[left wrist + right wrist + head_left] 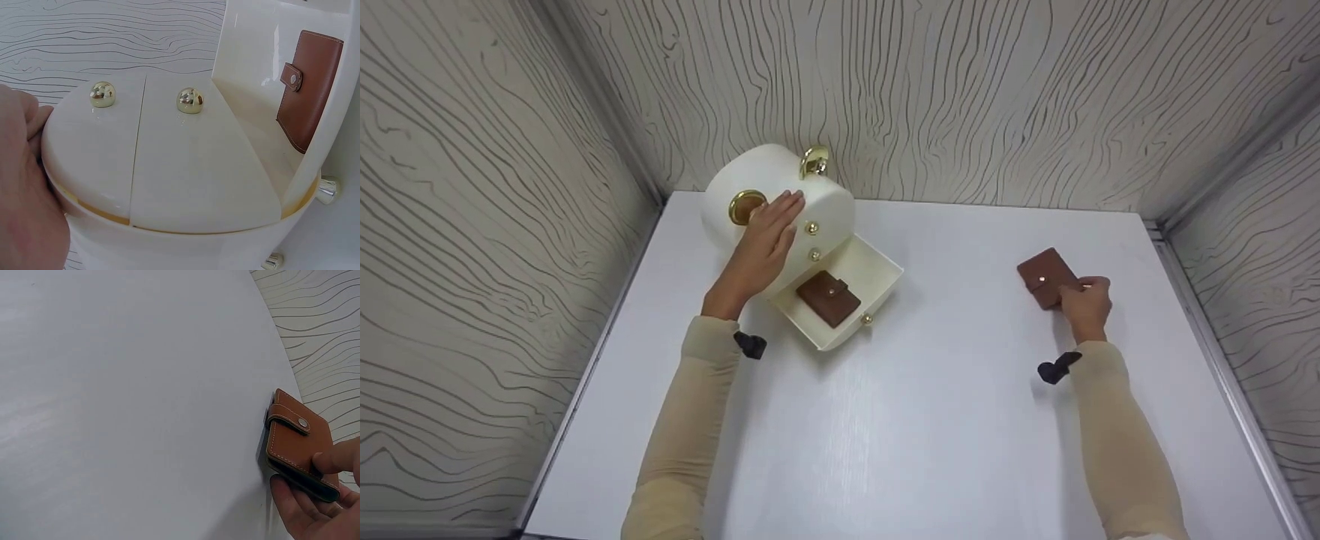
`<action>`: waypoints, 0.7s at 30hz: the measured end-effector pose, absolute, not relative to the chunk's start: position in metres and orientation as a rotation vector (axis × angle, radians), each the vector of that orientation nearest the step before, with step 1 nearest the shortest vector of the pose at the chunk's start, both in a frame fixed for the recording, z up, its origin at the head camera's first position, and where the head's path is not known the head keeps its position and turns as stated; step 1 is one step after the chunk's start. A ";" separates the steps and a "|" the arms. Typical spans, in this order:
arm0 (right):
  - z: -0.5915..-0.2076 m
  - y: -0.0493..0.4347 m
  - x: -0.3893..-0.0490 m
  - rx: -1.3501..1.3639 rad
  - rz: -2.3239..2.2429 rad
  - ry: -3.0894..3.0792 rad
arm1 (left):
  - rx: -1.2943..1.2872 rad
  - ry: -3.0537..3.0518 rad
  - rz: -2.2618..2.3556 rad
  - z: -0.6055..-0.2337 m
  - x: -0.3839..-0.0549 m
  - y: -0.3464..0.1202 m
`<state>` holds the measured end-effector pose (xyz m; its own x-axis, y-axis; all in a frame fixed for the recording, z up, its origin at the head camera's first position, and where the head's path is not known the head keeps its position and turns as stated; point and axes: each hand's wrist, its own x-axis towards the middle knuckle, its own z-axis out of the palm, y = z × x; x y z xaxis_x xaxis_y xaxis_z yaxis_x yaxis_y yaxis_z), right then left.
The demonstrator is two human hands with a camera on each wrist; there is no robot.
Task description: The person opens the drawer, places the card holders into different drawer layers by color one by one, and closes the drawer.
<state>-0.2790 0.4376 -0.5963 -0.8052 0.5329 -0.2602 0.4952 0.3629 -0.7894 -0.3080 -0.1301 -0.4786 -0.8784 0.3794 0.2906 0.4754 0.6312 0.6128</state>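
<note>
A brown leather wallet with a snap strap is pinched between the thumb and fingers of my right hand, on the right side of the table. In the right wrist view the wallet is tilted, thumb on its face and fingers beneath. My left hand rests with straight fingers on a white rounded drawer box with gold knobs. The box's lowest drawer is swung out, and a second brown wallet lies inside it. The left wrist view shows that wallet beside two closed drawer fronts.
A gold handle stands on the box, and a gold ring sits on its top. The white table is bordered by wood-grain patterned panels at the back and sides.
</note>
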 end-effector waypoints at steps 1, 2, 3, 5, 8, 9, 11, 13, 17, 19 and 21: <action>-0.596 0.437 -0.279 -0.960 1.458 -2.552 | -0.717 -2.710 -1.082 -0.478 -0.308 -0.130; -0.596 0.437 -0.279 -0.955 1.454 -2.544 | -0.720 -2.704 -1.086 -0.479 -0.308 -0.130; -0.596 0.437 -0.279 -0.949 1.456 -2.536 | -0.723 -2.700 -1.086 -0.479 -0.308 -0.130; -0.596 0.436 -0.279 -0.936 1.463 -2.532 | -0.724 -2.697 -1.086 -0.479 -0.309 -0.130; -0.596 0.435 -0.277 -0.918 1.469 -2.511 | -0.722 -2.699 -1.080 -0.480 -0.309 -0.130; -0.596 0.435 -0.277 -0.913 1.467 -2.506 | -0.721 -2.700 -1.078 -0.481 -0.309 -0.130; -0.596 0.434 -0.277 -0.904 1.459 -2.496 | -0.723 -2.699 -1.080 -0.481 -0.309 -0.130; -0.596 0.434 -0.277 -0.896 1.452 -2.489 | -0.726 -2.695 -1.082 -0.481 -0.309 -0.130; -0.597 0.435 -0.279 -0.885 1.444 -2.473 | -0.725 -2.697 -1.083 -0.481 -0.309 -0.130; -0.597 0.435 -0.279 -0.878 1.448 -2.462 | -0.725 -2.694 -1.085 -0.481 -0.309 -0.130; -0.596 0.434 -0.279 -0.877 1.446 -2.453 | -0.726 -2.690 -1.089 -0.481 -0.309 -0.130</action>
<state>-0.2787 0.4336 -0.5964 -0.8146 0.5601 -0.1508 0.4031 0.3598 -0.8415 -0.3089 -0.1303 -0.4814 -0.8718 0.3794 0.3098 0.4881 0.6193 0.6150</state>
